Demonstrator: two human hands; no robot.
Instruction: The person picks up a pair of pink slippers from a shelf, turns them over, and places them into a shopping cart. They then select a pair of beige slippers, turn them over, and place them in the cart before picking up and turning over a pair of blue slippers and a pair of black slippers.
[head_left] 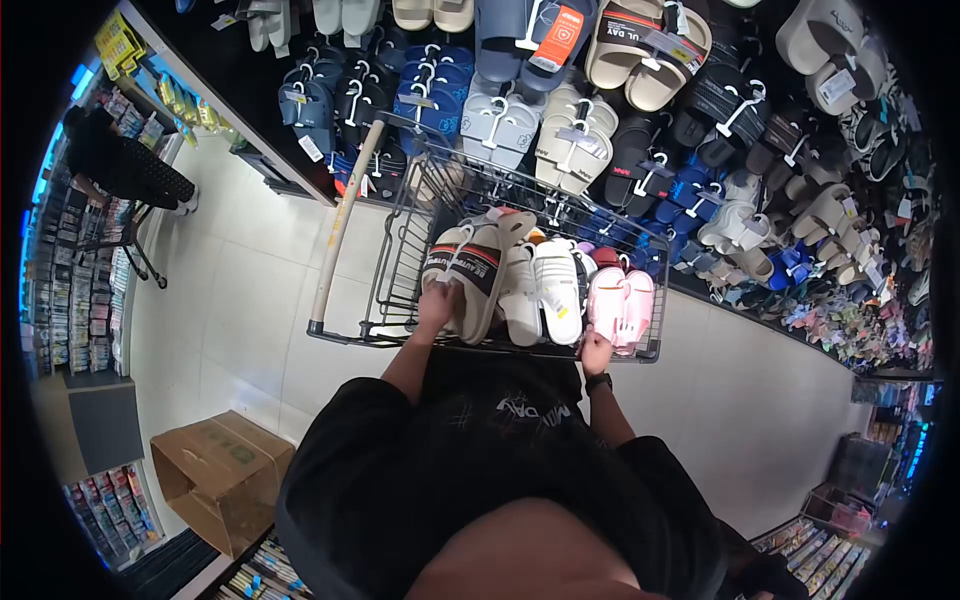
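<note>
A wire shopping cart [388, 262] stands in front of me with several pairs of slippers lying in it. My left hand [437, 305] is closed on the near end of a pair of beige slippers with black printed straps [476, 268]. My right hand [596, 350] is at the cart's near rim, its fingers closed at the lower edge of a pair of pink slippers [620, 300]. Between the hands lie white slippers [556, 285] with grey stripes. Behind them, other footwear is partly hidden.
Beyond the cart, a display wall holds slippers on white hangers, including a grey-white pair [498, 128]. The cart handle [345, 215] is on the left. An open cardboard box [225, 470] sits on the floor at lower left. Another person [125, 165] stands by the left shelves.
</note>
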